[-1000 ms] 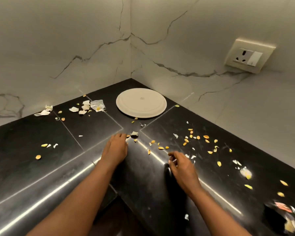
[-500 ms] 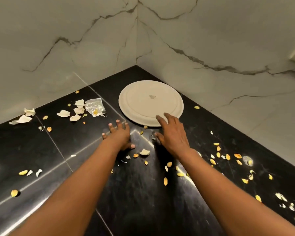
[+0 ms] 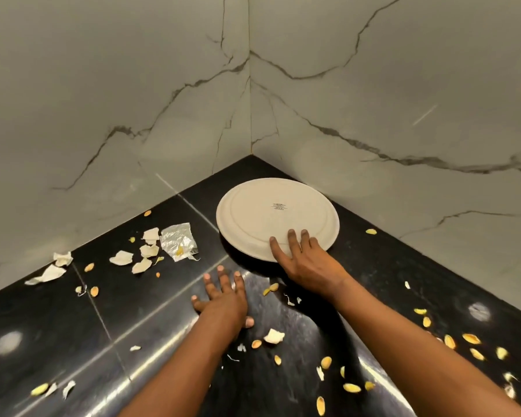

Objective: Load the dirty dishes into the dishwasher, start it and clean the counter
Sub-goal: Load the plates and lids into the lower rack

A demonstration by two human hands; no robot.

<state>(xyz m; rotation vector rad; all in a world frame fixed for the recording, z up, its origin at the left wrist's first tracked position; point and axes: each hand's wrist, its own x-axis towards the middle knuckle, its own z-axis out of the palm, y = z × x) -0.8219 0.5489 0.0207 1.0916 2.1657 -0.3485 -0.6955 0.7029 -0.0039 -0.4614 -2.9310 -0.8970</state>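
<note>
- Far left on the black counter (image 3: 57, 320) I see torn white scraps (image 3: 47, 273) and a crumpled foil wrapper (image 3: 178, 240).
- My left hand (image 3: 223, 299) lies flat on the counter, fingers spread, holding nothing.
- My right hand (image 3: 306, 260) rests straight fingers on the near rim of the upside-down plate (image 3: 271, 212) in the corner.
- Yellow shell bits (image 3: 470, 338) litter the right side.

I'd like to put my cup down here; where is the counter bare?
Barest: the dark tile left of the left hand, below the torn paper scraps. Crowded: yellow peels by the right arm, the foil wrapper, and the plate in the corner.
</note>
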